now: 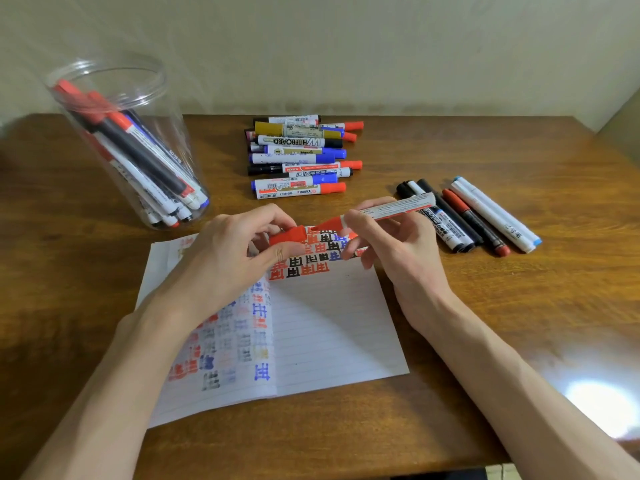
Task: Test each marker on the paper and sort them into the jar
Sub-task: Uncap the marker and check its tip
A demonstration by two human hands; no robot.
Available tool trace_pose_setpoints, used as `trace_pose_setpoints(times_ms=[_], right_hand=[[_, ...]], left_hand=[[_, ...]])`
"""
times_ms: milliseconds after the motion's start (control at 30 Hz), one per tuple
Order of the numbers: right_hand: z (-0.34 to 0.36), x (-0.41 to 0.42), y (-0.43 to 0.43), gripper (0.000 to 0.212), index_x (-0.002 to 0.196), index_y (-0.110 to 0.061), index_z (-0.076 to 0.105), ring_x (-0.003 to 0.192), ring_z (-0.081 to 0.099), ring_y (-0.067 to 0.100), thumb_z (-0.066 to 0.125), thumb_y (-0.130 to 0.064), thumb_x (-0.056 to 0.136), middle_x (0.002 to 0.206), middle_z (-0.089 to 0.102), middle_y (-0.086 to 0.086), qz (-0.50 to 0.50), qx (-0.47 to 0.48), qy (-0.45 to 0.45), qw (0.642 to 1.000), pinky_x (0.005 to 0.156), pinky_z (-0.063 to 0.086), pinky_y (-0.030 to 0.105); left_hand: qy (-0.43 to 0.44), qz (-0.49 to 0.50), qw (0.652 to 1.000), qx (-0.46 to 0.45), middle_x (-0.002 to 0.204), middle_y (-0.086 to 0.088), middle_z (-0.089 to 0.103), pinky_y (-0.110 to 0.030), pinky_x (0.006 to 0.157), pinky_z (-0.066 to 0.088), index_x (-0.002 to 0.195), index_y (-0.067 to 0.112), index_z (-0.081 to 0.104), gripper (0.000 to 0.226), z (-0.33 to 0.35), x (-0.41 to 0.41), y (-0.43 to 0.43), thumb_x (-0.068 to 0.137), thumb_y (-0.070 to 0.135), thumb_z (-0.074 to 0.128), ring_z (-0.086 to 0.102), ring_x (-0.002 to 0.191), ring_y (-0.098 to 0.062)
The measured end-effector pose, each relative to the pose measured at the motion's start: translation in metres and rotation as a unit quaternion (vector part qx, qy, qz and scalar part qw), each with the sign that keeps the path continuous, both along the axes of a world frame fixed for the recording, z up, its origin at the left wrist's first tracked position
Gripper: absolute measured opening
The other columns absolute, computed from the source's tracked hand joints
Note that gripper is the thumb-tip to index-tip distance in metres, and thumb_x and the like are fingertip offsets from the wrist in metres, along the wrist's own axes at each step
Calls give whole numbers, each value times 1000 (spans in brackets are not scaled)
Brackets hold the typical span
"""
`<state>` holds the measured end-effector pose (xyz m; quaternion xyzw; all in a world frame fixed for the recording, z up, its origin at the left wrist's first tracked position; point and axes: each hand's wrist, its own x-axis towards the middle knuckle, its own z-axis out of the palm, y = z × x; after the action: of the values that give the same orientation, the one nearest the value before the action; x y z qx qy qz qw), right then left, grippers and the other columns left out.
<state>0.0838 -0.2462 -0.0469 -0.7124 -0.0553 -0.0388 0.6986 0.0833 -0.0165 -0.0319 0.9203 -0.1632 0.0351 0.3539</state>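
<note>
My right hand grips an uncapped red marker, its red tip pointing left just above the paper. My left hand pinches the marker's red cap, a small gap away from the tip. Beneath both hands lies a lined notebook, open, with rows of red, black and blue test marks along its top and down its left page. A clear plastic jar stands at the far left of the table and holds several capped markers.
A pile of several capped markers lies at the back middle of the wooden table. Another group of several markers lies to the right of my right hand. A wall rises behind the table.
</note>
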Motion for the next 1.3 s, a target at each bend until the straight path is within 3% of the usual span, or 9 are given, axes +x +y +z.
trace_pose_setpoints(times_ms=[267,400,500,567,667,800,967,1067,1300], right_hand=[[-5,-1,0,20,107,-6,76,70,70,21,79,-20,93,85,77,4,100,-17,-10,995,58,51,32],[-4,2,-1,26,112,-9,79,77,67,23,67,-30,101,93,78,15,114,57,68,990,65,50,32],[-3,5,-2,26,113,-7,80,74,59,20,61,-23,104,86,72,12,121,86,97,984,68,47,32],[-1,5,-8,21,112,-7,80,72,56,18,66,-19,103,80,67,9,127,66,82,986,67,48,29],[7,6,-23,22,114,-6,79,74,69,21,69,-18,99,91,78,8,154,-26,43,987,66,56,28],[6,8,-29,24,120,-7,76,73,74,23,69,-17,99,93,80,8,162,-158,-42,973,66,61,32],[-3,12,-28,25,122,-4,75,69,70,17,69,-15,101,89,78,4,147,-180,-72,970,65,60,29],[-6,12,-26,24,122,-3,75,68,70,16,69,-14,101,87,79,4,141,-173,-81,971,64,59,30],[-9,11,-23,21,119,-5,76,68,71,17,70,-14,100,87,79,6,132,-161,-85,974,63,58,28]], left_hand=[[-12,-4,1000,-18,100,19,71,-27,75,62,108,39,65,48,1,-2,-2,73,71,54,70,94,-1],[-22,-6,1000,-12,101,20,71,-27,73,62,108,42,64,49,0,0,0,73,72,48,70,94,0],[-25,1,1000,-18,102,20,71,-29,73,62,110,41,66,44,-1,1,2,77,66,53,70,93,-1],[-24,1,999,-21,102,24,70,-27,74,62,110,43,67,38,-2,2,2,80,61,55,70,93,-1],[-37,-8,999,-38,99,33,65,-22,74,59,110,45,68,32,-1,3,1,82,57,58,68,97,1],[-68,-25,997,-17,101,29,65,-22,73,59,116,30,76,44,-3,3,1,84,53,57,69,97,-3],[-104,-34,994,-9,101,19,68,-22,73,59,115,21,77,44,-6,3,-1,87,48,57,67,94,-4],[-110,-25,993,-17,99,14,71,-29,74,59,113,21,78,38,-5,4,-3,89,44,60,66,93,-7],[-123,-11,992,-11,97,14,71,-28,74,57,111,20,79,20,-8,6,-4,92,25,72,65,92,-6]])
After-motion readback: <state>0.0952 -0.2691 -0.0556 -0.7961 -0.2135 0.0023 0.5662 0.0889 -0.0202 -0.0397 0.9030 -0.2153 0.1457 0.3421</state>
